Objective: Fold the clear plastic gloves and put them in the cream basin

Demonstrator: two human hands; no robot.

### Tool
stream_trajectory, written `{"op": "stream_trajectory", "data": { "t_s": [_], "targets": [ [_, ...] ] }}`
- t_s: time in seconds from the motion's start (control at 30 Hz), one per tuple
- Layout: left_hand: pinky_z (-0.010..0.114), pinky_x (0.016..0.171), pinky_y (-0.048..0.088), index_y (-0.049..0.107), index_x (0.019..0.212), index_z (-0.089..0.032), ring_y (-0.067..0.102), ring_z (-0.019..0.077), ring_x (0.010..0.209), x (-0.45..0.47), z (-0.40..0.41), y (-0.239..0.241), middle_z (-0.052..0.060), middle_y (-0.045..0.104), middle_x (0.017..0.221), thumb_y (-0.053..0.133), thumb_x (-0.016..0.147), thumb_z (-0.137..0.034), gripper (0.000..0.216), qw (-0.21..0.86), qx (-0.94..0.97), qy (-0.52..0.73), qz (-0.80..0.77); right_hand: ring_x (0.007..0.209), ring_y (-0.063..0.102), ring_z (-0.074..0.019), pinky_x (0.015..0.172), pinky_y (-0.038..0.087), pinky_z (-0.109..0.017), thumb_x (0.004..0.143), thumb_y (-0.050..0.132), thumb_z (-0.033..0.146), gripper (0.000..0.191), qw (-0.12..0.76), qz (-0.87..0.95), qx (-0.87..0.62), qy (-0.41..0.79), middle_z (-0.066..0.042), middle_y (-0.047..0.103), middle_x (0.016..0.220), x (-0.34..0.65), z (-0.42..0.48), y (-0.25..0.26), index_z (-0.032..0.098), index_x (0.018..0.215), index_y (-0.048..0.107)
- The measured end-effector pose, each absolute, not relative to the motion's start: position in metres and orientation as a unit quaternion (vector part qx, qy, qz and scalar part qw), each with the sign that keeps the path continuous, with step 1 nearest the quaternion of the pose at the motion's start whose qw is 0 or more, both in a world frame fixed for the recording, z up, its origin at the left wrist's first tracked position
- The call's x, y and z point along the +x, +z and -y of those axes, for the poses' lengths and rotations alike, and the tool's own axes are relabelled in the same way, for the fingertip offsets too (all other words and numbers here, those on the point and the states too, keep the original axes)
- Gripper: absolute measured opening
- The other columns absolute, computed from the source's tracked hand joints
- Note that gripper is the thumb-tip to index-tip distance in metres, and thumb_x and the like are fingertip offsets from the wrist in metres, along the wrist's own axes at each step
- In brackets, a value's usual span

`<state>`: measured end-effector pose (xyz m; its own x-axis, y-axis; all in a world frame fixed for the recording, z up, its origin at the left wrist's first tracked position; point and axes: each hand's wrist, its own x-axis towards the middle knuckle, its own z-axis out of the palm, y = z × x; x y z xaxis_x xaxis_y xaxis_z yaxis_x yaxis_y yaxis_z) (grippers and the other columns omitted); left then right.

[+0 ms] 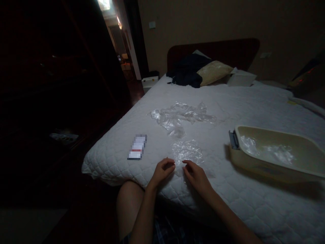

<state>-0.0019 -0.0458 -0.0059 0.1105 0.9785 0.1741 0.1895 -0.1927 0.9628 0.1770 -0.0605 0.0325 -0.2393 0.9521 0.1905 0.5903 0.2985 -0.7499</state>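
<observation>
A clear plastic bag point(187, 151) lies flat on the white quilted bed point(254, 210) near its front edge. My left hand point(162, 171) pinches the bag's near edge with curled fingers. My right hand point(195, 174) pinches the same edge a little to the right. Both hands rest on the quilt. Further back lies a crumpled heap of several more clear plastic bags point(181, 115).
A beige plastic tub point(276, 169) with clear bags inside sits on the bed at the right. A small flat packet point(137, 147) lies left of my hands. Pillows point(214, 72) and dark clothing point(189, 71) are at the headboard. My knee point(129, 200) is below the bed's edge.
</observation>
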Motion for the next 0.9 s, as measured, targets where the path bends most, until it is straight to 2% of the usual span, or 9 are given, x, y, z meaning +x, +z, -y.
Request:
{"op": "stream_trajectory", "data": {
  "t_s": [0.17,0.37,0.47,0.67,0.8,0.9],
  "targets": [
    [0.039,0.098,0.031,0.061,0.083,-0.018,0.055,0.0157,0.083,0.012,0.048,-0.010,0.002,0.061,0.079,0.061,0.072,-0.026,0.014,0.268,0.684,0.454,-0.503,0.084,0.059,-0.0200,0.075,0.046,-0.032,0.082,0.041,0.021,0.030,0.298,0.764,-0.530,0.214,-0.008,0.063,0.091,0.182,0.056,0.022,0.016,0.110,0.053],
    [0.033,0.080,0.041,0.061,0.083,-0.018,0.051,0.0167,0.084,0.019,0.052,-0.008,0.004,0.057,0.083,0.054,0.078,-0.021,0.009,0.148,0.740,0.404,-0.517,0.083,0.057,-0.0206,0.076,0.046,-0.034,0.082,0.044,0.020,0.022,0.267,0.800,-0.513,0.158,-0.009,0.061,0.089,0.183,0.053,0.021,0.015,0.100,0.056],
    [0.033,0.078,0.041,0.063,0.081,-0.019,0.050,0.0172,0.084,0.019,0.054,-0.008,0.005,0.056,0.085,0.052,0.080,-0.020,0.011,0.099,0.761,0.386,-0.513,0.086,0.056,-0.0192,0.077,0.046,-0.032,0.084,0.043,0.019,0.019,0.302,0.801,-0.487,0.171,-0.008,0.059,0.092,0.184,0.060,0.035,0.017,0.099,0.055],
    [0.033,0.077,0.041,0.063,0.081,-0.018,0.050,0.0170,0.083,0.018,0.052,-0.015,0.006,0.057,0.083,0.052,0.081,-0.026,0.014,0.082,0.746,0.407,-0.521,0.085,0.056,-0.0183,0.077,0.045,-0.032,0.084,0.044,0.024,0.018,0.399,0.743,-0.515,0.156,-0.007,0.058,0.091,0.226,0.072,0.044,0.018,0.098,0.055],
    [0.033,0.076,0.041,0.063,0.083,-0.017,0.051,0.0165,0.082,0.017,0.052,-0.016,0.005,0.057,0.083,0.051,0.082,-0.025,0.014,0.091,0.727,0.432,-0.525,0.074,0.057,-0.0176,0.068,0.047,-0.031,0.082,0.046,0.031,0.024,0.397,0.652,-0.611,0.208,-0.008,0.059,0.089,0.268,0.075,0.027,0.016,0.099,0.056],
    [0.033,0.077,0.042,0.063,0.086,-0.018,0.052,0.0163,0.084,0.018,0.052,-0.015,0.005,0.059,0.086,0.052,0.081,-0.025,0.013,0.100,0.735,0.433,-0.512,0.076,0.058,-0.0181,0.069,0.047,-0.031,0.080,0.049,0.038,0.031,0.378,0.624,-0.620,0.289,-0.008,0.061,0.090,0.286,0.078,0.012,0.016,0.101,0.056]
  ]
}}
